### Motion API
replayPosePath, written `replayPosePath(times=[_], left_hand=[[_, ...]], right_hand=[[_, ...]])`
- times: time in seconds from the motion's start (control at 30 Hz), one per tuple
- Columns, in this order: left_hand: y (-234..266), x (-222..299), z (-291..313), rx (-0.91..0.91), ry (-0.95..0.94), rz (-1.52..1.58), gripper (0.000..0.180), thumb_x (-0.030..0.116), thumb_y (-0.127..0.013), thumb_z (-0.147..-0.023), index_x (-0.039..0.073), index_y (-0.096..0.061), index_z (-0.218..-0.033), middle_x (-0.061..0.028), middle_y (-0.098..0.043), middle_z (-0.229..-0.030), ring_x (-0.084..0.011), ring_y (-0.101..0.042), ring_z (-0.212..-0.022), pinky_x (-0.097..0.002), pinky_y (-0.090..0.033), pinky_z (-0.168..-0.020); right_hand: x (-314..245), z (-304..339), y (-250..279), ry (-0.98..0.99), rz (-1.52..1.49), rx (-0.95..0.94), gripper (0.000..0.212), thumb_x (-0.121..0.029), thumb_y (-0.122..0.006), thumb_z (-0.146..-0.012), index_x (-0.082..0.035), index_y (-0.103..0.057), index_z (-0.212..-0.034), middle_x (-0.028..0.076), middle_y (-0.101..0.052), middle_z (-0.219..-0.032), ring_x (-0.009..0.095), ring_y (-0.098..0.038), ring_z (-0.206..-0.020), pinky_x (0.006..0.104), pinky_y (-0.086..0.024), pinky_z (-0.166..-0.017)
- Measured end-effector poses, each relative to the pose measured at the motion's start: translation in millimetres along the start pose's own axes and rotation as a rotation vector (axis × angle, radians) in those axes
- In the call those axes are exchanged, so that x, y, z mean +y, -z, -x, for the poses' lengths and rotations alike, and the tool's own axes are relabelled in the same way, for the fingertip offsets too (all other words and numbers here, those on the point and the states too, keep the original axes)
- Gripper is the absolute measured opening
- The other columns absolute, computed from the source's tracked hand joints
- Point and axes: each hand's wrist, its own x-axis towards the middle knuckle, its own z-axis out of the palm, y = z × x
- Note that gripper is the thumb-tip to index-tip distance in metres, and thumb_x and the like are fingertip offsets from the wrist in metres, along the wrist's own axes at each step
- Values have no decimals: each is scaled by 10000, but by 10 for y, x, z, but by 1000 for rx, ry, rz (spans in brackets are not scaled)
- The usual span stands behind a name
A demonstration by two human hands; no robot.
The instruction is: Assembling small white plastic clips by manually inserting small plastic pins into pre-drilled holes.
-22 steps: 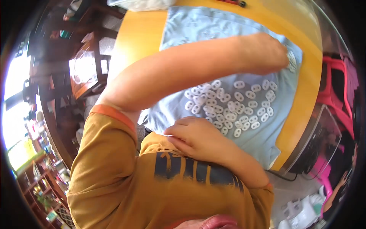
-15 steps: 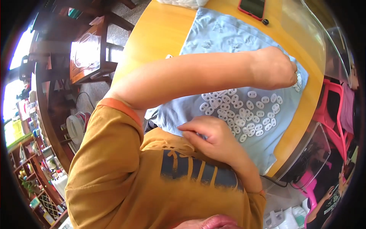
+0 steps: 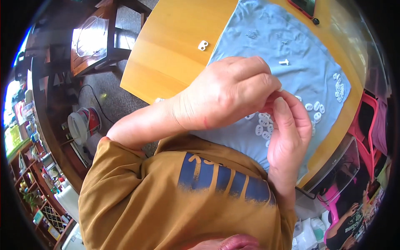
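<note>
My left hand is closed, its fingertips bent in against those of my right hand above the blue cloth. The right hand's thumb and fingers pinch together there. A speck of white shows between the fingertips, but the fingers mostly hide whatever is held. Under and beyond the hands lie several loose white oval pieces with two holes. More of them sit at the right, partly behind the right hand. A small white T-shaped piece rests on the cloth past my knuckles.
A tight cluster of small white pieces lies near the cloth's right edge. Thin pin-like bits are on its far part. One white two-hole piece rests on the wooden table. A phone lies at the far edge.
My left hand has come back from the cluster at the far right and met my right hand. The right hand has risen off my lap side and moved right, turning palm inward.
</note>
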Motion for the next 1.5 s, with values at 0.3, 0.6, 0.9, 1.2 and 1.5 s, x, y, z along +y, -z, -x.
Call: replayPosePath(times=[0.3, 0.6, 0.9, 1.2, 1.5], left_hand=[[-16, -46, 178, 86, -40, 55, 268, -42, -664, -661, 12, -628, -920, -83, -573, -768, -191, -571, -617, -276, -472, -507], [179, 25, 217, -86, 324, 425, 303, -99, -606, -712, 25, -626, -988, -83, -552, -836, -189, -572, -766, -277, -467, -614], [215, -151, 257, -29, 422, 410, 169, -58, -605, -737, 7, -607, -893, -62, -553, -832, -127, -542, -671, -226, -432, -566], [316, -200, 266, 10, 588, 453, 102, -33, -589, -761, 13, -576, -851, -23, -530, -786, -60, -495, -630, -193, -398, -538], [294, -237, 251, -65, 481, 430, 124, -47, -587, -750, 8, -573, -861, -56, -548, -800, -122, -529, -666, -216, -429, -526]], right_hand=[[74, -2, -78, 43, 116, 24, 205, -105, -536, -886, 46, -590, -1014, 51, -608, -856, 80, -537, -780, 201, -427, -714], [50, -58, -74, 30, 357, -104, 130, -76, -547, -875, 46, -593, -881, 36, -593, -785, 76, -528, -727, 201, -425, -676], [-31, -277, -114, 79, 597, -84, 138, -87, -576, -854, 43, -609, -886, 38, -599, -787, 78, -526, -722, 200, -420, -664], [-238, -1026, 61, 421, 1109, 105, 129, -82, -601, -825, 28, -614, -893, 66, -589, -777, 106, -545, -692, 228, -439, -626], [-210, -1198, 213, 635, 1426, -111, 141, -23, -610, -769, -13, -620, -910, 94, -572, -830, 212, -554, -739, 286, -440, -665]])
